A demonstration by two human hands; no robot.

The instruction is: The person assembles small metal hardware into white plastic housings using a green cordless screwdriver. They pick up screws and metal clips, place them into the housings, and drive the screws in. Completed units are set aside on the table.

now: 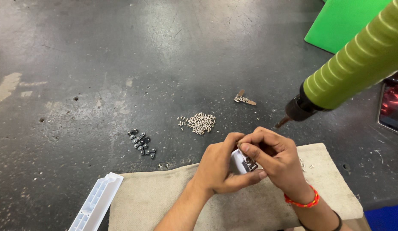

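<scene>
Pinching a small white plastic housing over the beige cloth pad, your left hand closes around it while your right hand fingers press a dark clip in; judging by that, seat it squarely before reaching the hanging green screwdriver or the pile of silver screws on the worktop.

My hands meet over the cloth on the surface, a screw pile beyond them, small clips left of it, the hanging screwdriver to my right.
</scene>
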